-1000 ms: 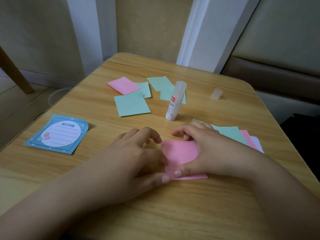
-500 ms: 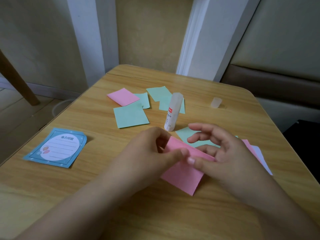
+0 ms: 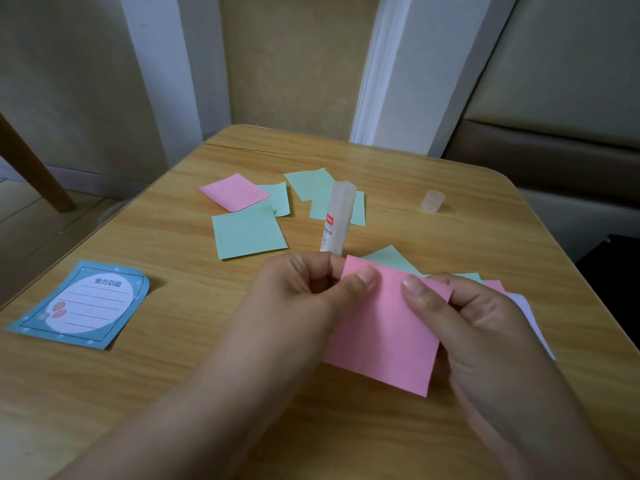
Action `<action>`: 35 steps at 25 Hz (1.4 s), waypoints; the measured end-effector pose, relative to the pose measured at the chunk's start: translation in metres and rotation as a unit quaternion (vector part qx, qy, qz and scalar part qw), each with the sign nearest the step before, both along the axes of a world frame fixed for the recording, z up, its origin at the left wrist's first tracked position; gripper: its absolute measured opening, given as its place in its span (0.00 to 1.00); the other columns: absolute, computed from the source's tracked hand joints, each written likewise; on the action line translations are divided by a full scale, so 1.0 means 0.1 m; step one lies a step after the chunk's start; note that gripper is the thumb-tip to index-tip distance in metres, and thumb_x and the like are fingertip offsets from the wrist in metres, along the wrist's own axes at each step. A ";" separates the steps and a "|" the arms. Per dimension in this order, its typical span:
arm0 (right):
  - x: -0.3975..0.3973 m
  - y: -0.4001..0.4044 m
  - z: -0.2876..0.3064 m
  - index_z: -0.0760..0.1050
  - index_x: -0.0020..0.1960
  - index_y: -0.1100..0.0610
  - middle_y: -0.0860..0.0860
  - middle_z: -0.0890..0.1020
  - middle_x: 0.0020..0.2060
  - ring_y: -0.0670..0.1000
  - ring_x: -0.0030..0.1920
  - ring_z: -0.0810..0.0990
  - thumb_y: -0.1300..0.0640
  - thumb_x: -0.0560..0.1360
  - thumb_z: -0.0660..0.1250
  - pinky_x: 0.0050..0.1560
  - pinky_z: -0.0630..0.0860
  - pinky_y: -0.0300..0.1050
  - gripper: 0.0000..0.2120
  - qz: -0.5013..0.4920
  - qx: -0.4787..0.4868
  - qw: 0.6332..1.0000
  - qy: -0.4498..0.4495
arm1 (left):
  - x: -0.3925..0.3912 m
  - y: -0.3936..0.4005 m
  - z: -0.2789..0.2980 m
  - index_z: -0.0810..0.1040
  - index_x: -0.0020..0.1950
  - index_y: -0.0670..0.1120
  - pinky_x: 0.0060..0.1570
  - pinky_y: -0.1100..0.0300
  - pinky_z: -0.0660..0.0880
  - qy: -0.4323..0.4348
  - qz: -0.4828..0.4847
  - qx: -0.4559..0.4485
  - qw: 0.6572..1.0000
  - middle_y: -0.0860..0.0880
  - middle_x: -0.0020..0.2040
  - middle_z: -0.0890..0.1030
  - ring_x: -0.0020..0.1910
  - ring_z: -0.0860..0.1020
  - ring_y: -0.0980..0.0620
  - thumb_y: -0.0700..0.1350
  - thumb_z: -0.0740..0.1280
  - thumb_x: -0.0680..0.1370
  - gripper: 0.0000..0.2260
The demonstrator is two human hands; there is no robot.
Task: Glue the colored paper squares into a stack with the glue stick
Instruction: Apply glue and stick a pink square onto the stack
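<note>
Pinching the pink square (image 3: 384, 327) at its top edge, left hand (image 3: 304, 299) and right hand (image 3: 478, 323) fingers both curl closed on it, holding it raised off the counter (image 3: 173, 393); glue stick (image 3: 337, 220) stands uncapped just beyond, cap (image 3: 432, 201) apart; green squares (image 3: 247, 232) lie scattered; risk: a knuckle could topple the stick, or the paper could crease.

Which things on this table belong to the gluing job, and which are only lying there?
For the job: pink square pinched by left hand and right hand; glue stick; its cap; loose green squares; pink one.
Lying about: blue note card.
</note>
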State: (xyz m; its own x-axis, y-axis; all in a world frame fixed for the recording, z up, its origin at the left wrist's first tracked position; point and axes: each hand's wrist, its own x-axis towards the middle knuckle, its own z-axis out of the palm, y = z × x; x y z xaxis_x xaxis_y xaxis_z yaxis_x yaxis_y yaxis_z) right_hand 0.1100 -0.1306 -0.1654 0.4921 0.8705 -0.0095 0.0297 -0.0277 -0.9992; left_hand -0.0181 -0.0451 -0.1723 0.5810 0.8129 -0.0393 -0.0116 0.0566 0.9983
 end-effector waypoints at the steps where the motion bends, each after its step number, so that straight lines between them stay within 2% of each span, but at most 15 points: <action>1: -0.01 0.00 0.00 0.82 0.38 0.56 0.52 0.83 0.32 0.46 0.33 0.79 0.44 0.60 0.68 0.33 0.74 0.37 0.17 -0.002 0.001 1.000 -0.008 | 0.00 -0.01 0.01 0.85 0.40 0.51 0.47 0.51 0.75 -0.009 -0.002 -0.003 1.000 0.50 0.40 0.85 0.41 0.82 0.51 0.56 0.70 0.69 0.10; 3: -0.03 0.00 0.00 0.82 0.38 0.57 0.54 0.83 0.32 0.47 0.33 0.79 0.44 0.60 0.67 0.33 0.74 0.37 0.17 -0.003 0.001 1.000 -0.018 | -0.01 -0.03 0.02 0.85 0.40 0.50 0.47 0.53 0.75 -0.020 -0.003 -0.007 1.000 0.49 0.39 0.85 0.40 0.81 0.51 0.57 0.71 0.69 0.11; 10: -0.05 -0.01 -0.01 0.81 0.38 0.58 0.55 0.83 0.31 0.47 0.31 0.79 0.44 0.60 0.68 0.30 0.73 0.36 0.17 -0.022 0.001 0.998 -0.052 | -0.01 -0.06 0.03 0.85 0.42 0.47 0.47 0.53 0.76 -0.010 -0.009 -0.007 1.000 0.48 0.39 0.85 0.41 0.82 0.49 0.54 0.66 0.68 0.13; 13: -0.06 -0.01 -0.01 0.81 0.38 0.57 0.55 0.83 0.32 0.48 0.31 0.80 0.44 0.60 0.68 0.31 0.74 0.37 0.17 -0.025 0.004 0.998 -0.057 | -0.01 -0.07 0.03 0.85 0.41 0.48 0.50 0.49 0.76 -0.007 -0.004 -0.016 1.000 0.47 0.40 0.85 0.43 0.82 0.46 0.56 0.72 0.69 0.12; 15: -0.06 0.00 -0.01 0.81 0.39 0.57 0.55 0.83 0.32 0.48 0.31 0.79 0.44 0.60 0.67 0.30 0.74 0.37 0.17 -0.029 0.004 0.998 -0.057 | -0.01 -0.06 0.03 0.85 0.40 0.50 0.54 0.45 0.76 0.001 0.001 -0.014 1.000 0.47 0.40 0.85 0.46 0.81 0.44 0.56 0.72 0.68 0.11; 18: -0.05 -0.01 -0.01 0.81 0.39 0.57 0.54 0.83 0.32 0.47 0.31 0.80 0.44 0.61 0.67 0.30 0.73 0.37 0.17 -0.033 -0.002 0.997 -0.063 | 0.00 -0.05 0.04 0.84 0.39 0.51 0.55 0.42 0.76 -0.006 0.028 -0.017 0.999 0.48 0.40 0.84 0.47 0.81 0.45 0.57 0.75 0.65 0.11; 22: -0.05 -0.02 -0.01 0.82 0.38 0.56 0.52 0.83 0.31 0.46 0.31 0.80 0.45 0.61 0.68 0.29 0.73 0.35 0.15 -0.041 0.001 0.997 -0.066 | 0.00 -0.06 0.07 0.84 0.37 0.51 0.54 0.44 0.76 -0.008 0.037 -0.009 0.999 0.48 0.39 0.84 0.45 0.81 0.47 0.55 0.68 0.62 0.11; 26: -0.05 -0.02 0.00 0.83 0.40 0.52 0.50 0.84 0.32 0.45 0.32 0.81 0.46 0.61 0.68 0.30 0.75 0.35 0.13 -0.040 0.011 0.997 -0.058 | -0.01 -0.06 0.07 0.84 0.39 0.51 0.54 0.45 0.77 0.002 0.033 -0.005 0.999 0.49 0.40 0.84 0.46 0.81 0.48 0.55 0.67 0.63 0.12; 29: -0.04 -0.01 0.00 0.83 0.39 0.53 0.51 0.84 0.32 0.45 0.32 0.81 0.48 0.61 0.68 0.30 0.75 0.35 0.11 -0.037 0.015 0.998 -0.055 | -0.01 -0.07 0.06 0.84 0.38 0.50 0.54 0.44 0.77 0.000 0.031 -0.006 1.000 0.49 0.39 0.84 0.44 0.81 0.49 0.55 0.67 0.63 0.12; 35: -0.02 -0.01 -0.02 0.82 0.38 0.57 0.52 0.84 0.33 0.47 0.32 0.81 0.48 0.61 0.69 0.30 0.76 0.37 0.14 -0.041 0.010 0.997 -0.058 | 0.00 -0.08 0.07 0.84 0.38 0.48 0.56 0.39 0.75 -0.008 0.031 -0.015 0.999 0.44 0.40 0.83 0.46 0.80 0.41 0.55 0.72 0.67 0.10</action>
State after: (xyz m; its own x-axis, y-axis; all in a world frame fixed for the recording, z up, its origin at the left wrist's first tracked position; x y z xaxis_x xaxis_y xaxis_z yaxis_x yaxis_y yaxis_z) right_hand 0.1078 -0.1319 -0.1671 0.5579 0.8270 0.0688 0.1444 -0.0151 -0.9894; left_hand -0.0185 -0.0529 -0.1658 0.5305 0.8459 -0.0544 -0.0329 0.0847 0.9959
